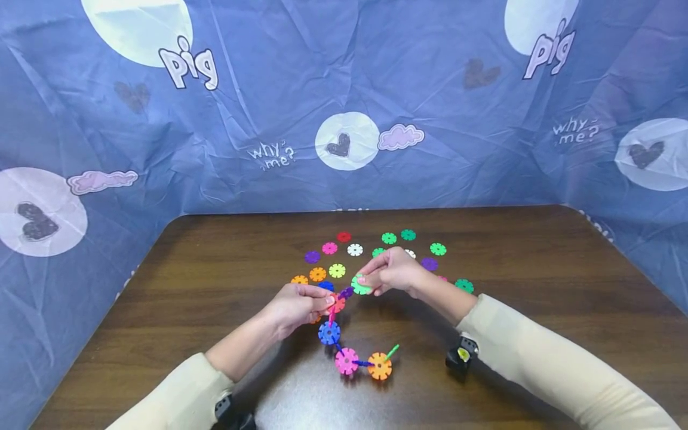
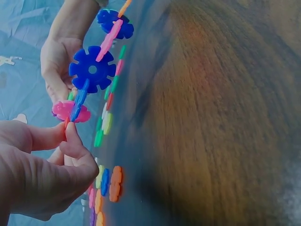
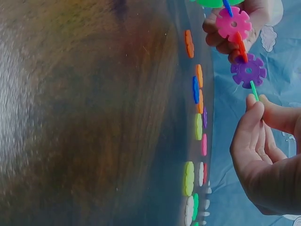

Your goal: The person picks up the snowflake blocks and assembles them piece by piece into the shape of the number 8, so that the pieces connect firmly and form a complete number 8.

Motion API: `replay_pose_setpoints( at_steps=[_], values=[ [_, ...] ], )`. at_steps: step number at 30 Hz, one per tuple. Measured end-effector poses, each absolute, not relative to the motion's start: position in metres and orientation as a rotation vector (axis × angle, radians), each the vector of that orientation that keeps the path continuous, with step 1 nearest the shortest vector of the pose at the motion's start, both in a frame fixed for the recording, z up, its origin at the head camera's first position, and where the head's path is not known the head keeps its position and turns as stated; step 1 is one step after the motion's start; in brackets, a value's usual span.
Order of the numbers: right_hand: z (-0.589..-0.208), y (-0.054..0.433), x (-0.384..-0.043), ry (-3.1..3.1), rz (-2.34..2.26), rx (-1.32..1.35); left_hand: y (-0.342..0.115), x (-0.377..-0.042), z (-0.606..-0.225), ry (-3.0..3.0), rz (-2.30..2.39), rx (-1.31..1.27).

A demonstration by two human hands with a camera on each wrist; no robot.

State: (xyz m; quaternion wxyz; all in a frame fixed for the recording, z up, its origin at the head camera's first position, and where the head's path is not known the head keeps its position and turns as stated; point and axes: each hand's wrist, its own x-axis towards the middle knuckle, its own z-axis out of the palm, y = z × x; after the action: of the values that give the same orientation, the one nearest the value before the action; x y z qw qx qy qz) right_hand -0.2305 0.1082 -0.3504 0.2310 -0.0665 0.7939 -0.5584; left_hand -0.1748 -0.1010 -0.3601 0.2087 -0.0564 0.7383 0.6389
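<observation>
Cloth (image 1: 301,89) printed "pig" and "why me?" hangs behind linked discs (image 1: 324,334).

grn disc (image 1: 358,286), brn tbl (image 1: 226,257), blu heart-ptn cloth (image 1: 290,71)

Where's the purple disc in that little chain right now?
In the head view, the purple disc is in the lower middle, between the red disc in the left hand and the green disc in the right hand.
</observation>
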Motion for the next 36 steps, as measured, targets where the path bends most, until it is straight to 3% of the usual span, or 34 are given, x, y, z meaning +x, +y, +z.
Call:
replay_pose_setpoints(
  at_steps=[15,30,36],
  values=[
    [-0.356,0.106,-0.223,2.2,-1.563,-0.108,-0.083,-0.173,-0.362,2.269,1.73,-0.273],
    [-0.346,0.116,-0.237,2.124,-1.394,-0.378,-0.089,-0.164,-0.36,1.998,1.932,-0.312],
    [-0.346,0.117,-0.237,2.062,-1.39,-0.365,-0.087,-0.156,-0.36,1.826,2.029,-0.229]
  ],
)
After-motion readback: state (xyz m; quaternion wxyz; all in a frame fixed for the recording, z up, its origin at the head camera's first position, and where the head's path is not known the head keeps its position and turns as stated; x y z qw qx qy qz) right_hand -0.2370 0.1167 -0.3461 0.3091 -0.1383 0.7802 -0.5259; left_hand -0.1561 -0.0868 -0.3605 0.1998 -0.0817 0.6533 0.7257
